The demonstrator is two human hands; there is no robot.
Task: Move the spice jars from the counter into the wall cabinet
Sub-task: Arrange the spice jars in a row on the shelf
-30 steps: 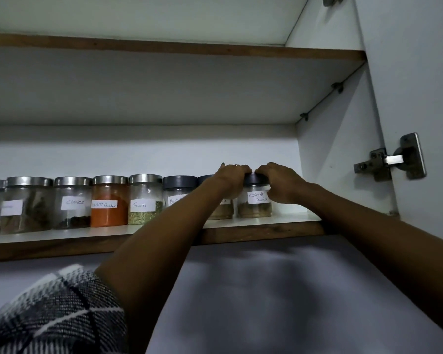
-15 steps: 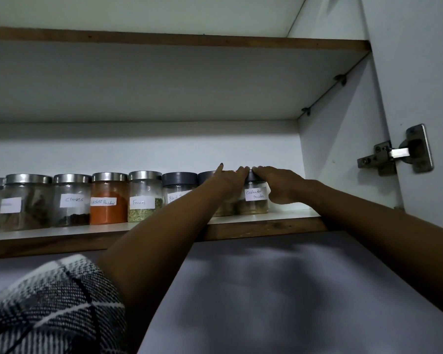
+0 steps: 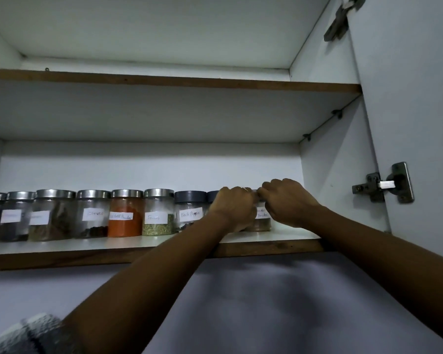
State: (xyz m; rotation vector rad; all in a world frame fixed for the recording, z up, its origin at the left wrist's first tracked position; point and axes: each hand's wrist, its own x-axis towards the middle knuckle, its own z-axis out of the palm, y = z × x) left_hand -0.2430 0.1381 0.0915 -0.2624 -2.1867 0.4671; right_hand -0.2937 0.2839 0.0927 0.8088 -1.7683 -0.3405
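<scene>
Two hands: both reach up to one jar at the right end of the lower shelf (image 3: pixel 287 235), their knuckles meeting over its lid.
Left hand (image 3: pixel 234 208): fingers curled round the left side and top of the jar, a ring on one finger; it hides most of the glass.
Right hand (image 3: pixel 288 201): fingers curled round the right side and lid edge of the same jar, wrist resting low toward the shelf front.
Jar in hand (image 3: pixel 262 221): only a strip shows between the hands, with part of a white label and brownish powder; its base looks to sit on the shelf board.
Change: a second ago the hands sat more loosely on the lid and the label read clearly; now they have closed tighter over the jar and cover most of the label, while the jar has stayed in the same spot in the row.
Meaning: the jar seems placed already, and the hands are likely settling or squaring it against its neighbour.
Row: black pepper jar (image 3: pixel 189 213) just left of the hands, then a fennel-coloured jar (image 3: pixel 157 213), an orange powder jar (image 3: pixel 125 214), a cloves jar (image 3: pixel 92 214) and more, all side by side.
Cabinet: door hinge (image 3: pixel 384 183) on the open right side; upper shelf (image 3: pixel 215 84) above.
</scene>
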